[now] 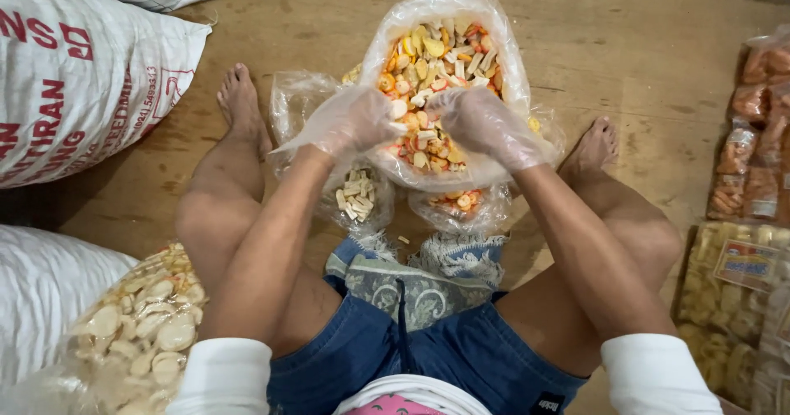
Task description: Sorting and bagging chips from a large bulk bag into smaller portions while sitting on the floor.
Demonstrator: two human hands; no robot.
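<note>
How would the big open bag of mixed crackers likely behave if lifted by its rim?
The bag is thin clear plastic, so it would probably sag and lose shape. It looks light for its bulk, since the crackers seem dry and puffy. With the top open, pieces could spill, and they likely break easily.

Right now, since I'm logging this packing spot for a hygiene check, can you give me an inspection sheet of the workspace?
Surface: bare wooden floor; the person sits on it, legs apart.
Job's things: large clear bag of mixed crackers, open, between the feet.
Clutter: small bag of pale sticks; small bag of orange pieces; bag of pale chips by the left thigh.
Grippers: left hand and right hand, both in thin plastic gloves, inside the large bag's mouth on the crackers; grip unclear.
Cables: nothing seen.
Surroundings: white printed sacks at left; sealed snack packs at right.
</note>
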